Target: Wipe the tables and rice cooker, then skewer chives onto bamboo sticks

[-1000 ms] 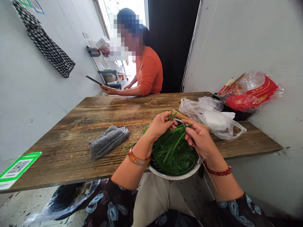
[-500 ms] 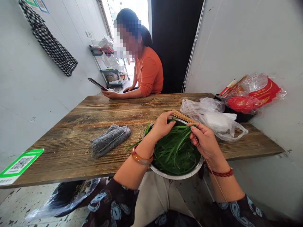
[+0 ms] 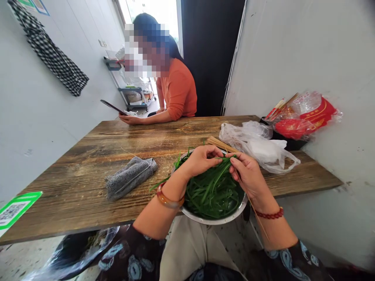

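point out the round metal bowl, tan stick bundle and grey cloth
Round metal bowl (image 3: pixel 215 221): head view, near rim
Tan thin-stick bundle (image 3: pixel 220 144): head view, visible middle
Folded grey cloth (image 3: pixel 131 178): head view, middle of top

Leaves (image 3: pixel 209 195) lie in the bowl (image 3: pixel 213 222), a cloth (image 3: pixel 131 177) on the table (image 3: pixel 140 136) to its left, sticks (image 3: pixel 218 144) behind it.

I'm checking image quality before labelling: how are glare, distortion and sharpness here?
Head view: the doorway glares white; the dark panel beside it shows little detail; pixelation masks part of the person in orange; wide-angle distortion stretches the edges; left hand and right hand look fairly sharp.
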### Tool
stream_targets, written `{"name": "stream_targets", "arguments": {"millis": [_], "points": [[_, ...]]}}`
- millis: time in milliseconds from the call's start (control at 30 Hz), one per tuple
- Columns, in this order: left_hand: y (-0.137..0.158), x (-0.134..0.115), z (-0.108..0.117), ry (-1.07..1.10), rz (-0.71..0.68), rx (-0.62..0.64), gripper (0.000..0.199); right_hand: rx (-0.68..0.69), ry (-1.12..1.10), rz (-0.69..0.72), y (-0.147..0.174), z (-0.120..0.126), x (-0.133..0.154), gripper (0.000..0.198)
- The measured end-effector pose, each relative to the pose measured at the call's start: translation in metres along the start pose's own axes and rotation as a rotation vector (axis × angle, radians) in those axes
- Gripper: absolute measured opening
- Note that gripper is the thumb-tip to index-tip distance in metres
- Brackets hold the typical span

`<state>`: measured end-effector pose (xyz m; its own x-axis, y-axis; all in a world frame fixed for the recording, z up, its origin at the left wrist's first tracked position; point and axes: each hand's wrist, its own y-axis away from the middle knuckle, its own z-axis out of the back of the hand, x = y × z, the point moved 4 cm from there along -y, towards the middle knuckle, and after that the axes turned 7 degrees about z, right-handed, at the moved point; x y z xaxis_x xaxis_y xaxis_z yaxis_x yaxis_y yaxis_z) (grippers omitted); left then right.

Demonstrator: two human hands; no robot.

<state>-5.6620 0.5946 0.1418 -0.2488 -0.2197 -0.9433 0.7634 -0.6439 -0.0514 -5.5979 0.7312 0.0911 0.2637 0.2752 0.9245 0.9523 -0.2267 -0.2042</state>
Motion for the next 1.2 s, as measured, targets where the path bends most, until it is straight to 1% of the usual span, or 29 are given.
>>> {"name": "stream_targets", "arguments": {"millis": [133,300,400,500,533,567,667,700,733,767,833,867,900,967,1033,1133,1200], "points": [[0.0,0.002,-0.001,-0.072,0.028,0.016,0.011,0.003,0.005,0.005,0.0,0.0,0.001,0.025],[0.0,0.004,0.007,-0.239,0.009,-0.143,0.01,-0.016,-0.078,0.028,0.003,0.005,0.003,0.022],[-0.002,0.007,0.009,-0.33,0.013,-0.195,0.01,-0.011,-0.14,0.022,0.005,0.009,0.003,0.019],[-0.003,0.01,0.013,-0.348,0.047,-0.279,0.011,-0.031,-0.179,0.02,0.004,0.012,0.003,0.018],[-0.003,0.011,0.012,-0.319,0.066,-0.261,0.011,-0.042,-0.188,0.025,0.004,0.013,0.003,0.018],[-0.003,0.012,0.009,-0.275,0.087,-0.193,0.01,-0.056,-0.197,0.032,0.003,0.013,0.004,0.018],[0.0,0.012,-0.006,-0.18,0.11,0.171,0.013,-0.106,-0.24,0.046,0.002,0.015,0.006,0.02],[0.0,0.011,-0.009,-0.185,0.101,0.234,0.014,-0.117,-0.256,0.046,0.002,0.016,0.006,0.02],[0.0,0.011,-0.009,-0.206,0.088,0.229,0.016,-0.123,-0.269,0.043,0.002,0.016,0.006,0.019],[-0.001,0.011,-0.006,-0.239,0.076,0.161,0.018,-0.123,-0.278,0.042,0.002,0.016,0.007,0.019],[-0.004,0.012,0.002,-0.344,0.061,-0.053,0.022,-0.115,-0.283,0.041,0.002,0.016,0.007,0.018],[-0.005,0.012,0.005,-0.426,0.055,-0.132,0.022,-0.111,-0.282,0.041,0.002,0.015,0.006,0.017],[-0.006,0.014,0.007,-0.527,0.051,-0.174,0.021,-0.109,-0.283,0.041,0.002,0.015,0.006,0.018],[-0.006,0.017,0.005,-0.742,0.058,-0.168,0.017,-0.106,-0.293,0.042,0.002,0.015,0.005,0.019],[-0.005,0.021,0.002,-0.908,0.095,-0.112,0.015,-0.1,-0.305,0.042,0.001,0.015,0.004,0.02],[-0.002,0.025,-0.002,-1.043,0.145,-0.037,0.015,-0.087,-0.303,0.046,0.0,0.014,0.003,0.018],[-0.003,0.025,-0.002,-1.061,0.143,-0.033,0.017,-0.076,-0.294,0.052,0.0,0.014,0.002,0.016]]}}
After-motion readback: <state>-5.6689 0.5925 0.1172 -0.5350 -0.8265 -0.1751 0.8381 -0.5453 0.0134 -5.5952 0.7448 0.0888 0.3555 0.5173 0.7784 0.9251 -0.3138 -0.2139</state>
